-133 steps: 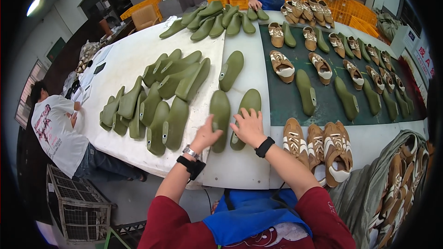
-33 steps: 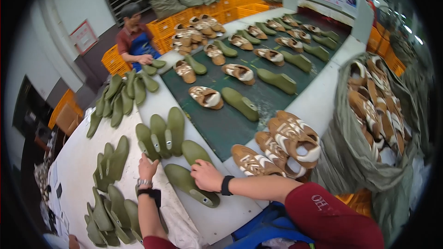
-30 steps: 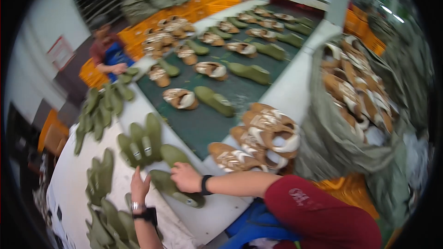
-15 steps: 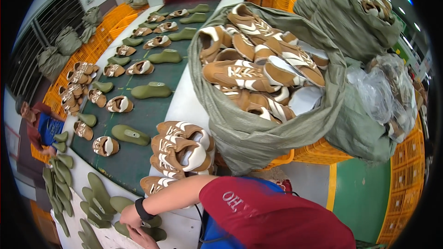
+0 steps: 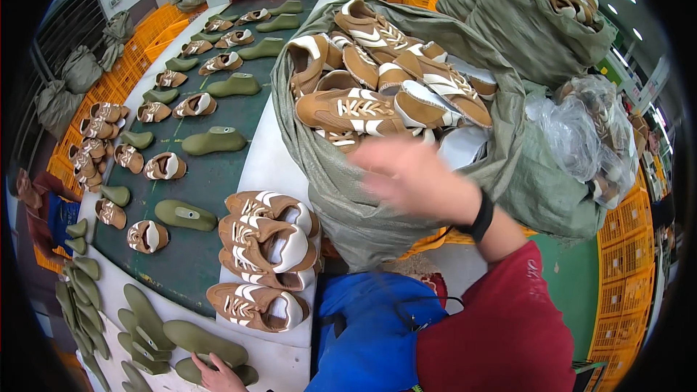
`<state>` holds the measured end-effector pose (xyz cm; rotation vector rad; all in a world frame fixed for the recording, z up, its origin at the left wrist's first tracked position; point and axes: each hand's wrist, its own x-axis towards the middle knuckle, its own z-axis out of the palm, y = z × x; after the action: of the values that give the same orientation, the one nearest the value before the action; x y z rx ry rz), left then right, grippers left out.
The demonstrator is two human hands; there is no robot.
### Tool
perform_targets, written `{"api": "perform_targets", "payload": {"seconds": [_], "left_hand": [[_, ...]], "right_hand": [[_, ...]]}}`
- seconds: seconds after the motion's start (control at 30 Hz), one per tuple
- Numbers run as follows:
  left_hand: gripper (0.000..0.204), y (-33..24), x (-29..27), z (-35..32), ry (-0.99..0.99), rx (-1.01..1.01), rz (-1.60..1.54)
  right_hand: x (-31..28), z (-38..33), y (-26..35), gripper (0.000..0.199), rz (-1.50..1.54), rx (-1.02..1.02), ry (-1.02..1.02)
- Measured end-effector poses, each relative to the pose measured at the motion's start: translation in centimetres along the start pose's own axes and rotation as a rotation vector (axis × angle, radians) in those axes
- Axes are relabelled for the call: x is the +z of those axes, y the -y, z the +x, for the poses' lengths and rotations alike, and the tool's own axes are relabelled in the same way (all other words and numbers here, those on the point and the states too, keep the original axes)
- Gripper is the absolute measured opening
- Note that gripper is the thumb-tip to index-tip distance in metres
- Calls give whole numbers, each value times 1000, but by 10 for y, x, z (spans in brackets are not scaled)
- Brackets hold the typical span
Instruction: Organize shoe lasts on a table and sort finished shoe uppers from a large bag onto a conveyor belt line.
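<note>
My left hand [image 5: 218,376] is at the lower edge, fingers stretched and spread, touching an olive-green shoe last [image 5: 190,370]. Right beside it lies a larger green last [image 5: 205,341]. My right hand [image 5: 410,178] is smeared by motion over the near rim of a big grey-green sack [image 5: 377,229]; its fingers cannot be made out. A black band circles that wrist. Brown-and-white sneaker uppers [image 5: 356,109] are heaped in the sack. A stack of similar uppers [image 5: 268,239] stands on the white table edge, with one more upper [image 5: 258,306] nearer me.
Rows of uppers and green lasts [image 5: 185,214] lie on a dark green conveyor belt [image 5: 196,261]. More lasts [image 5: 149,319] cluster at the lower left. A co-worker [image 5: 51,207] is at the far left. Orange crates [image 5: 628,283] and filled sacks [image 5: 530,22] line the right side.
My right arm has swung from the lasts at lower left to the sack on the right. My left hand stays by the lasts. The whole view has shifted slightly.
</note>
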<state>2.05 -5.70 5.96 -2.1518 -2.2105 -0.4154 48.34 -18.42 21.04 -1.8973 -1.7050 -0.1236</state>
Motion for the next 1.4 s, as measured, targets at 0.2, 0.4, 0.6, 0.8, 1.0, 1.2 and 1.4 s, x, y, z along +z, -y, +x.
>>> {"api": "perform_targets", "payload": {"seconds": [0.2, 0.4, 0.6, 0.8, 1.0, 1.2, 1.4], "left_hand": [[47, 5, 10, 3, -175, 154, -35], [44, 3, 7, 0, -178, 86, 106], [44, 22, 19, -2, -108, 44, 17], [47, 24, 18, -2, -4, -49, -55], [74, 34, 27, -7, -176, 207, -166], [106, -12, -44, -37, -123, 349, -1146], [49, -11, -69, -17, -304, 132, -1365]], "right_hand": [[-21, -2, -127, 63, -612, 217, -4], [-62, 11, -123, 61, -443, 344, 222], [-143, 5, -79, 62, 329, 341, -582], [-118, -8, -62, 47, 1162, 12, -768], [-14, 19, 21, 60, 1665, 40, -365], [125, 49, 121, 49, 2159, 557, 195], [160, 34, 142, 58, 1684, 839, 702]]}}
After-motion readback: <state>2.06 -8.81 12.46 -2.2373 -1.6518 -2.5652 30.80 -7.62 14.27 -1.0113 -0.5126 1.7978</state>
